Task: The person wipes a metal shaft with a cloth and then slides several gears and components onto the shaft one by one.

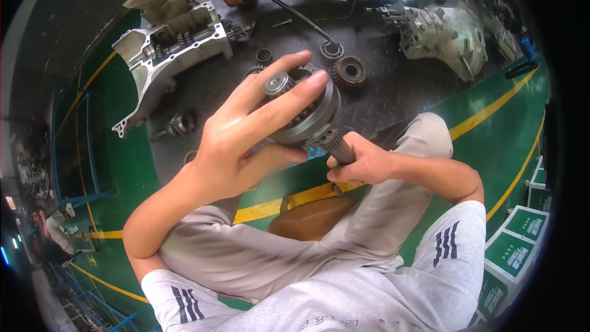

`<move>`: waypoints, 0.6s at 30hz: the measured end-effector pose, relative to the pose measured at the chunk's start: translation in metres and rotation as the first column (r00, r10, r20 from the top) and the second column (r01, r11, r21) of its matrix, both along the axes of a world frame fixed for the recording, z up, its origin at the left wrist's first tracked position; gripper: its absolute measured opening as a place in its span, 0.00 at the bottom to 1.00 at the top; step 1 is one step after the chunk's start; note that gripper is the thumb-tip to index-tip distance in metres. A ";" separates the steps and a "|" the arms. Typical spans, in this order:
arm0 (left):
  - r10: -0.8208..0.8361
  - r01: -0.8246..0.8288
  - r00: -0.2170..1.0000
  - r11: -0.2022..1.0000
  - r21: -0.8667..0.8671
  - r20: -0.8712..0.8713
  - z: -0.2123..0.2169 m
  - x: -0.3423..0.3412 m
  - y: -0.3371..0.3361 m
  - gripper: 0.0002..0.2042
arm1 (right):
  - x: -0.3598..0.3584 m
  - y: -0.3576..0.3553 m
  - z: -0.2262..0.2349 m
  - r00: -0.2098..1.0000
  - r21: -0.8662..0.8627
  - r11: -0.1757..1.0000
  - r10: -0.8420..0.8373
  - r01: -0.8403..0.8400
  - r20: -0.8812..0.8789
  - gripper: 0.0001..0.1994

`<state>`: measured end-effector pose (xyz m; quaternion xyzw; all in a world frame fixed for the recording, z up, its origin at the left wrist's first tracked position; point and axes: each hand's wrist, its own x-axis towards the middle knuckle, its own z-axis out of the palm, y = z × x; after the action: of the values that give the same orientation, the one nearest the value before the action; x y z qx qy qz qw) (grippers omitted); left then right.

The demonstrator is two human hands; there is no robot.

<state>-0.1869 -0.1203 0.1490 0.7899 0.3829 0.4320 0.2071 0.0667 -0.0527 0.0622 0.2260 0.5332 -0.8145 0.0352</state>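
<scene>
A steel gear shaft [335, 142] with a wide gear assembly [313, 110] on it is held up in front of me. My left hand [246, 135] wraps the gear assembly, its fingers spread over the top end and its thumb under the rim. My right hand [362, 163] grips the splined lower end of the shaft. I sit with my knees raised, and a brown seat [310, 218] shows between my legs.
An open gearbox housing [166, 46] lies at the back left on a black checker-plate mat [393, 92]. Another aluminium housing [445, 31] lies at the back right. Loose gears [350, 71] and rings [181, 124] are scattered on the mat. Green boxes [519, 243] stand at the right.
</scene>
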 end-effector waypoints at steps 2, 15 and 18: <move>-0.010 0.009 1.000 1.000 -0.023 -0.025 -0.001 -0.003 0.001 0.41 | 0.000 -0.001 -0.002 1.000 0.004 1.000 -0.008 0.008 -0.007 0.19; 0.332 -0.249 0.912 0.915 -0.316 0.240 0.005 -0.049 -0.004 0.31 | 0.002 0.003 -0.002 0.990 -0.007 0.992 -0.126 0.126 -0.065 0.20; 0.373 -0.578 0.793 0.708 -0.405 -0.481 0.016 -0.091 -0.013 0.22 | 0.009 0.007 -0.003 0.979 -0.026 0.982 -0.190 0.189 -0.072 0.22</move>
<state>-0.2780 -0.1338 0.1647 0.6371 0.7124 0.1928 0.2223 0.0761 -0.0461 0.0588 0.2451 0.5024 -0.8270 -0.0603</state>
